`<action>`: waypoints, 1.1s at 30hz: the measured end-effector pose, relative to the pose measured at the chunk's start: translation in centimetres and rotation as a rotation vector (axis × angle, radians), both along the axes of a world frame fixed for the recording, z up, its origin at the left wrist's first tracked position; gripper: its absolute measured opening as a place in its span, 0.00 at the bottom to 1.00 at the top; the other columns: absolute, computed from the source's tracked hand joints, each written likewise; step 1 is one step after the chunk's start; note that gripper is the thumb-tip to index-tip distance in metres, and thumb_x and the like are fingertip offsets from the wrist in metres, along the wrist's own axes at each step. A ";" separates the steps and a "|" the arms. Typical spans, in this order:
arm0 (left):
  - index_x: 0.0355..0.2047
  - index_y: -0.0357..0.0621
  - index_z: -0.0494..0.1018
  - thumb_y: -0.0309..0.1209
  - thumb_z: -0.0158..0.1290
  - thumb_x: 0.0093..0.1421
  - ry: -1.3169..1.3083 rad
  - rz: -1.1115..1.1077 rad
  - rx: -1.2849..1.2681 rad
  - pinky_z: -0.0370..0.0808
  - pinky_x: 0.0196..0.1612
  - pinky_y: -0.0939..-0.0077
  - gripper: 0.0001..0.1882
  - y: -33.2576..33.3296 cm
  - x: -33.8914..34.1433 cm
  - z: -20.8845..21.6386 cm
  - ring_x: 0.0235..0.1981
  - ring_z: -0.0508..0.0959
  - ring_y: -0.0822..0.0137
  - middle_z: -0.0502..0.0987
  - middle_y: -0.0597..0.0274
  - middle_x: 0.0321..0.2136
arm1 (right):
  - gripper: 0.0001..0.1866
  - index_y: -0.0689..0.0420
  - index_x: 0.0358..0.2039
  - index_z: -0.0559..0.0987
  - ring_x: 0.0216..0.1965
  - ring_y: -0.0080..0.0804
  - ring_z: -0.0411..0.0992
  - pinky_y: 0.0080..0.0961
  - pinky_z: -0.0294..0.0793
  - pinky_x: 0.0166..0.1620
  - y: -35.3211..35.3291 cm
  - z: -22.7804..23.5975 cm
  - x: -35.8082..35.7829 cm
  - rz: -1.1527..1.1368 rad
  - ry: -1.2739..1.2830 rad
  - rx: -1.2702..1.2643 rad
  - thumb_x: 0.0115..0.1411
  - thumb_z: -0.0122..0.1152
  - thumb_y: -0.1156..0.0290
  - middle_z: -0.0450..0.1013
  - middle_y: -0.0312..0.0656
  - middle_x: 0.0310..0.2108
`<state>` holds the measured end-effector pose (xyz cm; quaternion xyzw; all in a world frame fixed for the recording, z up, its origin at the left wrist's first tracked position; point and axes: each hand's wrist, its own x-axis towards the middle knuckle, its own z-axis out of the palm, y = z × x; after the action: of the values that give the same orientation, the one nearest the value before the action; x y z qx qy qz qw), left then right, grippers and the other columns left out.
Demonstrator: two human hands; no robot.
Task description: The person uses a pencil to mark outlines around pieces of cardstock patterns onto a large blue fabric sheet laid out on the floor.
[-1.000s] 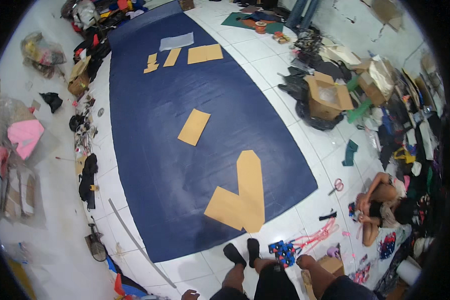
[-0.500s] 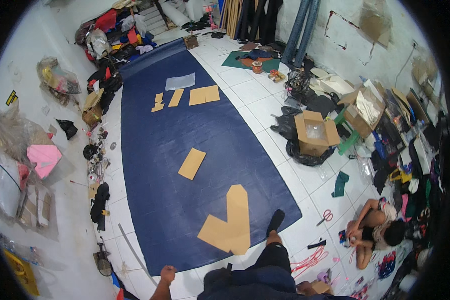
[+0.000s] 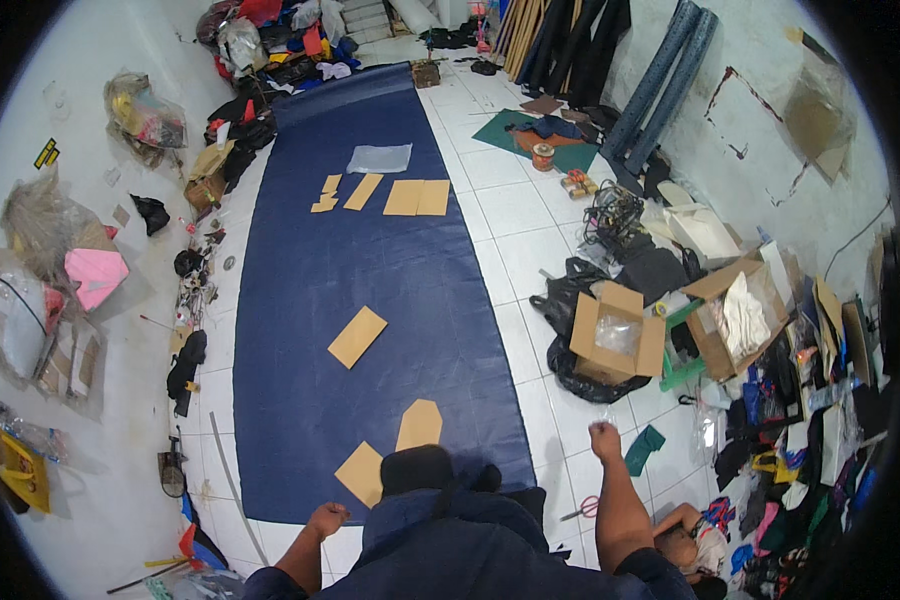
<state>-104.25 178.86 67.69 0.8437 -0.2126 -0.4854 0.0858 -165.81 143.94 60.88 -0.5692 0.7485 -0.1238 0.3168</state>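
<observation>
I locate the tan card piece (image 3: 360, 474) at lower centre on the navy sheet (image 3: 290, 400). I judge it light, stiff, easily creased: grip opposite edges. Left hand (image 3: 328, 519) and right hand (image 3: 604, 441): fingers curled inward, nothing visibly held.

Nothing legible — yellow wall tag (image 3: 46, 153), too small

Flat tan pieces (image 3: 357, 337) lie on blue sheeting (image 3: 300, 290)

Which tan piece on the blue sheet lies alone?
The slanted rectangle between two groups; the other tan pieces lie farther up the blue sheet or nearer the left hand.
</observation>
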 end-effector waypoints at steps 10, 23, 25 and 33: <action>0.42 0.38 0.78 0.35 0.58 0.57 -0.131 -0.686 -0.177 0.76 0.48 0.65 0.16 -10.4 0.0 -7.2 0.42 0.81 0.57 0.82 0.50 0.39 | 0.21 0.62 0.38 0.82 0.41 0.49 0.78 0.40 0.75 0.48 -16.8 2.5 5.9 0.313 -0.103 0.053 0.60 0.62 0.54 0.80 0.54 0.36; 0.46 0.35 0.75 0.39 0.56 0.61 -0.059 -0.014 -0.284 0.73 0.51 0.67 0.20 -59.6 0.8 -1.8 0.45 0.77 0.62 0.80 0.50 0.41 | 0.12 0.54 0.37 0.82 0.24 0.33 0.76 0.34 0.77 0.25 -23.1 -1.6 -13.0 -0.239 -0.059 0.573 0.55 0.64 0.62 0.77 0.38 0.25; 0.47 0.35 0.73 0.34 0.57 0.61 0.059 0.104 -0.391 0.73 0.50 0.71 0.18 -70.0 -0.9 -1.5 0.44 0.77 0.66 0.80 0.55 0.39 | 0.09 0.52 0.26 0.79 0.19 0.35 0.72 0.32 0.74 0.25 -23.6 -2.6 -16.0 0.829 0.695 0.340 0.58 0.56 0.63 0.73 0.36 0.20; 0.43 0.37 0.75 0.38 0.60 0.59 -0.127 0.106 -0.287 0.74 0.46 0.71 0.19 -87.7 -0.3 0.9 0.40 0.77 0.67 0.79 0.59 0.36 | 0.14 0.55 0.34 0.80 0.27 0.37 0.75 0.35 0.76 0.31 -40.5 -5.4 -7.0 0.257 0.020 0.589 0.62 0.56 0.58 0.76 0.43 0.28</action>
<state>-104.58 91.11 68.61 0.8617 -0.2401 -0.3905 0.2173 -172.81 103.41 55.53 -0.5441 0.6772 0.1448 0.4737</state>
